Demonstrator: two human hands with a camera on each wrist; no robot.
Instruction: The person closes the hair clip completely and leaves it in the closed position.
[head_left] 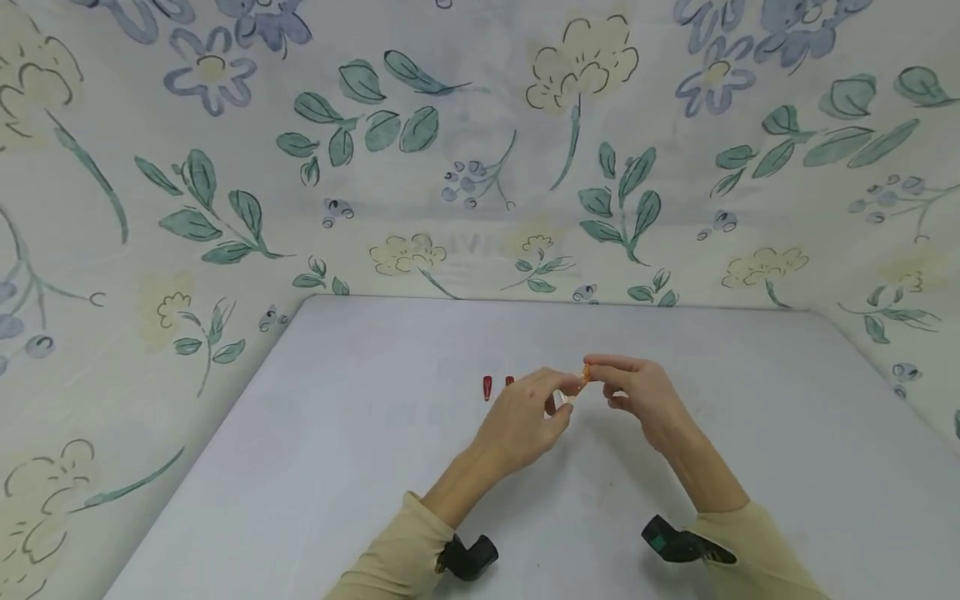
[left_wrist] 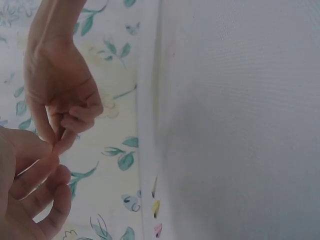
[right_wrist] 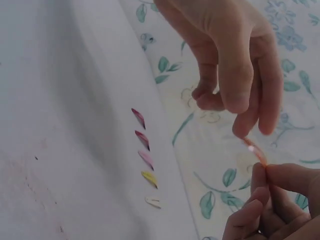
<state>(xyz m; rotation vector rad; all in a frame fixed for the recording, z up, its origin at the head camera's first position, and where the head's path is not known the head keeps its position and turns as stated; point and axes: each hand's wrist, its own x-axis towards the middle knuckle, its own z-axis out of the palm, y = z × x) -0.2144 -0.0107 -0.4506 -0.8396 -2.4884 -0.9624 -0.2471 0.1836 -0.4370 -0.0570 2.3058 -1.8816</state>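
Between my two hands is an orange snap hair clip (right_wrist: 256, 150), held above the table. My right hand (head_left: 641, 396) pinches one end of it between thumb and fingertips. A fingertip of my left hand (head_left: 525, 421) touches the other end, while the left thumb stands apart from it. Lying in a row on the table are two dark red hair clips (right_wrist: 139, 119), a pink hair clip (right_wrist: 146, 159), a yellow hair clip (right_wrist: 149, 179) and a white hair clip (right_wrist: 153, 202). In the head view the left hand covers part of that row.
The white table (head_left: 315, 467) carries the row near its far side. Behind and beside it hangs a floral cloth (head_left: 480, 167). A black wrist camera (head_left: 471, 557) sits at the left sleeve, another black wrist camera (head_left: 675, 542) at the right sleeve.
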